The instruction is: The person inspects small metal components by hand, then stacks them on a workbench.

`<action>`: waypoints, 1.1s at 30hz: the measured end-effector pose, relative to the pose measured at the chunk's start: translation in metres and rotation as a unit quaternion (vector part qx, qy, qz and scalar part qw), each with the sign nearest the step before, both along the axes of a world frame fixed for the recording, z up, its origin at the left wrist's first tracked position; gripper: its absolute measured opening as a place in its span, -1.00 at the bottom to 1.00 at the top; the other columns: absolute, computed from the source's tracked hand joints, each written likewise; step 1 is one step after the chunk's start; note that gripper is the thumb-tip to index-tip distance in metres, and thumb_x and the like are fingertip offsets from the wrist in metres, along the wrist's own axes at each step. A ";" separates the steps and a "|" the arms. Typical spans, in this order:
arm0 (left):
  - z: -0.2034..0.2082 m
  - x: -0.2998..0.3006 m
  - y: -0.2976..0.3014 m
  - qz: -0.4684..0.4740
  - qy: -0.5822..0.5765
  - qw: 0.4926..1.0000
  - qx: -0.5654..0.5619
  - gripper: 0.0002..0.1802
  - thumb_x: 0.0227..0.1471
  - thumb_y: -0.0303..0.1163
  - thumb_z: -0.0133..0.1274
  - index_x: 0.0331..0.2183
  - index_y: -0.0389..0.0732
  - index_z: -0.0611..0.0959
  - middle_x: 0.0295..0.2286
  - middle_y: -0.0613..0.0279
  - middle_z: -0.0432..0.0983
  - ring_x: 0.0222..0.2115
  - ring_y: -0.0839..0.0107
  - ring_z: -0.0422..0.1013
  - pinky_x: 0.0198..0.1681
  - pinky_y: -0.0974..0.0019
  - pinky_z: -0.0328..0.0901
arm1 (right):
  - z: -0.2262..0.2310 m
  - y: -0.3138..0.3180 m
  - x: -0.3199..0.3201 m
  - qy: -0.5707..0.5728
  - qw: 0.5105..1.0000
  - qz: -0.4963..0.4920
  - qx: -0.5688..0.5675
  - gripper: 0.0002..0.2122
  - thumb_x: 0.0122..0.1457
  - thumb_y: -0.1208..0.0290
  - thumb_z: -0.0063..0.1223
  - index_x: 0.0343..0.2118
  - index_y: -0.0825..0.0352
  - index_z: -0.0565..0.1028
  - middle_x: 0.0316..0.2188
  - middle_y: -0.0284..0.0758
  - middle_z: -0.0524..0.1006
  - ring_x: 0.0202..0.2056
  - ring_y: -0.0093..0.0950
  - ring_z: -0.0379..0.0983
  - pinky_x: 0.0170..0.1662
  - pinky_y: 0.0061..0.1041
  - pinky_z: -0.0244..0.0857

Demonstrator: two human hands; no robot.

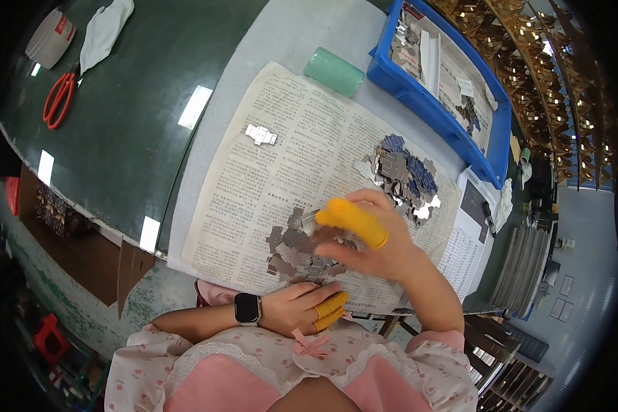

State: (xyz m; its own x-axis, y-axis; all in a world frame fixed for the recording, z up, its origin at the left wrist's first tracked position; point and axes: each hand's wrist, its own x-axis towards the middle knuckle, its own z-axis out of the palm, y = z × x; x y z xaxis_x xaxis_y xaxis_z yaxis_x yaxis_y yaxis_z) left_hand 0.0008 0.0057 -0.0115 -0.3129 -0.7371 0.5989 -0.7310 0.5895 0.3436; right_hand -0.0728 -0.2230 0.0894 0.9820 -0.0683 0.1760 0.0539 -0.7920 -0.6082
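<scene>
Small flat metal pieces (pixel 292 250) lie in a loose grey-brown pile on a sheet of newspaper (pixel 237 199). Over the right part of this pile hovers my right hand (pixel 378 240), its fingers bent and yellow finger cots on some of them. Motion blurs its fingertips, so whether a piece is between them is unclear. My left hand (pixel 299 307) rests flat at the paper's near edge, just below the pile, fingers stretched out and two in yellow cots. A second heap of pieces (pixel 402 172), some bluish, sits farther right. One shiny silver piece (pixel 261 134) lies alone at the upper left.
A green cylinder (pixel 334 71) stands beyond the paper, beside a blue tray (pixel 439 113) holding more pieces. Printed sheets (pixel 460 250) and a black marker (pixel 488 218) lie at right. Red-handled scissors (pixel 60 101), a white cloth (pixel 106 31) and a tub (pixel 50 38) are at far left.
</scene>
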 end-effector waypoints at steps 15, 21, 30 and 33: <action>0.000 -0.001 0.001 -0.008 -0.008 1.000 0.006 -0.50 0.18 -0.19 0.02 0.09 -0.19 0.67 0.15 0.03 0.53 0.21 0.06 0.40 0.09 0.22 0.35 | -0.026 -0.040 0.012 -0.056 0.950 -0.195 -0.237 -0.60 0.11 0.34 0.43 0.00 0.34 0.61 -0.21 -0.27 0.68 -0.06 -0.24 0.55 0.18 -0.18 0.32; 0.000 -0.001 0.000 -0.009 0.013 1.000 0.011 -0.48 0.24 -0.10 0.04 0.09 -0.21 0.67 0.15 0.01 0.53 0.20 0.05 0.41 0.05 0.20 0.38 | -0.019 -0.024 0.007 -0.076 0.958 -0.269 0.065 -0.55 0.06 0.45 0.49 0.04 0.31 0.60 -0.22 -0.33 0.70 -0.16 -0.32 0.61 -0.02 -0.40 0.49; -0.001 -0.001 0.001 0.000 0.011 1.000 -0.010 -0.51 0.17 -0.18 0.08 0.06 -0.21 0.68 0.13 0.00 0.55 0.17 0.05 0.44 0.03 0.21 0.39 | -0.009 -0.013 -0.003 -0.010 0.987 -0.105 -0.119 -0.51 0.09 0.32 0.48 0.09 0.31 0.59 -0.16 -0.28 0.67 -0.09 -0.20 0.55 0.12 -0.20 0.35; 0.000 0.000 0.000 -0.003 0.012 1.000 -0.004 -0.52 0.17 -0.20 0.09 0.06 -0.20 0.68 0.13 0.00 0.55 0.16 0.06 0.45 0.01 0.23 0.38 | -0.021 -0.031 -0.003 -0.025 0.958 -0.209 -0.196 -0.54 0.12 0.31 0.42 0.09 0.31 0.59 -0.08 -0.25 0.63 -0.01 -0.18 0.50 0.19 -0.15 0.26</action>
State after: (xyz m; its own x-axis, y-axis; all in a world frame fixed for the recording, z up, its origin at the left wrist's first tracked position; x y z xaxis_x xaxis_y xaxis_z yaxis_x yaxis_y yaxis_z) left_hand 0.0008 0.0053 -0.0110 -0.3031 -0.7298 0.6128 -0.7188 0.5973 0.3559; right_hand -0.0759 -0.2544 0.0688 0.8727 -0.3730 0.3152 -0.2969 -0.9177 -0.2641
